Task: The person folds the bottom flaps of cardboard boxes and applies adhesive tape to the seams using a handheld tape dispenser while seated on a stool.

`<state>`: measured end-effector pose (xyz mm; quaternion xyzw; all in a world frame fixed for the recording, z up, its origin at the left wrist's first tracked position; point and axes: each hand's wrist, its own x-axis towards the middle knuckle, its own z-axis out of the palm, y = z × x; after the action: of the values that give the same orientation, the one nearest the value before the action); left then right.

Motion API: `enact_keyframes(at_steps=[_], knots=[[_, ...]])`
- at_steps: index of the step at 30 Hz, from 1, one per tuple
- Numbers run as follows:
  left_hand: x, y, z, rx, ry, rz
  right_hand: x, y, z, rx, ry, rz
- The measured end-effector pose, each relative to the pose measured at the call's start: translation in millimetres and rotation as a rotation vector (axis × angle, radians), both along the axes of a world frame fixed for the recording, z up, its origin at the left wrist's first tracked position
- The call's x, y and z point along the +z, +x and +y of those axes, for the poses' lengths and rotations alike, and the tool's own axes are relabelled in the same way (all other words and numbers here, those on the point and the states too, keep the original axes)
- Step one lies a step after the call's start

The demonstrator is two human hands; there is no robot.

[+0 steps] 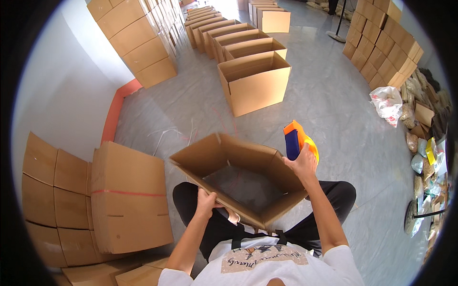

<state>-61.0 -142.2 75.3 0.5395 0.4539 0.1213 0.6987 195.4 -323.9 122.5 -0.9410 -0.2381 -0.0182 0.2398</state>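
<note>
Head view: taking the held carton as the clock's centre, a grey, smooth floor [334, 100] spreads all around, with a tall stack of closed brown cardboard cartons [133, 38] at 11 o'clock and a receding row of open-topped brown cartons [260, 86] at 12. At 9 o'clock stands a red-strapped bundle of flat brown cardboard [131, 219]. Between the person's knees is the held carton [257, 157], a skewed brown cardboard frame with floor showing through it. An orange, yellow and dark-blue handheld dispenser [292, 143], apparently for tape, sits at 2 o'clock. The left grip [207, 202], at 8 o'clock, pinches the near-left wall; the right grip [304, 164] is curled around the dispenser, its fingers by the right wall. With the bottom unclosed, uneven pressure could fold the walls flatter, and the occupied right grip might slip off the cardboard.
</note>
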Motion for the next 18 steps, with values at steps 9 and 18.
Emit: enact_keyframes(at_steps=[9,18], knots=[[-19,11,-2,-0.182,0.573,0.106,-12,-11,0,0.027,-0.035,0.085],[48,110,139,-0.551,1.226,0.727,-12,-37,-31,0.072,0.342,-0.112]])
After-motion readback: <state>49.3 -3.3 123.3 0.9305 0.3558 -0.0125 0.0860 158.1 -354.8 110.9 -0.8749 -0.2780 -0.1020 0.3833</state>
